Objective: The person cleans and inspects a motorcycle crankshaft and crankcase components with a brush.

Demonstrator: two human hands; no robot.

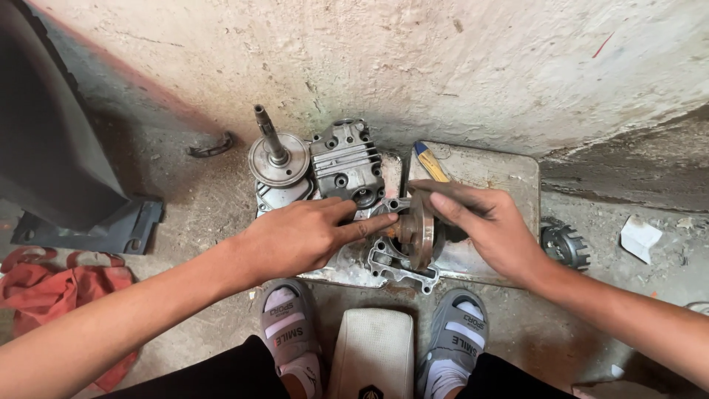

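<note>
Standing upright between both hands, rusty disc (pixel 419 230) — right hand (pixel 489 222) gripping, left hand (pixel 299 236) touching

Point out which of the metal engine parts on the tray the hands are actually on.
The brownish disc-shaped part standing on edge at the tray's front: the left hand and right hand touch it. The finned grey casting and shafted wheel lie untouched behind.
</note>
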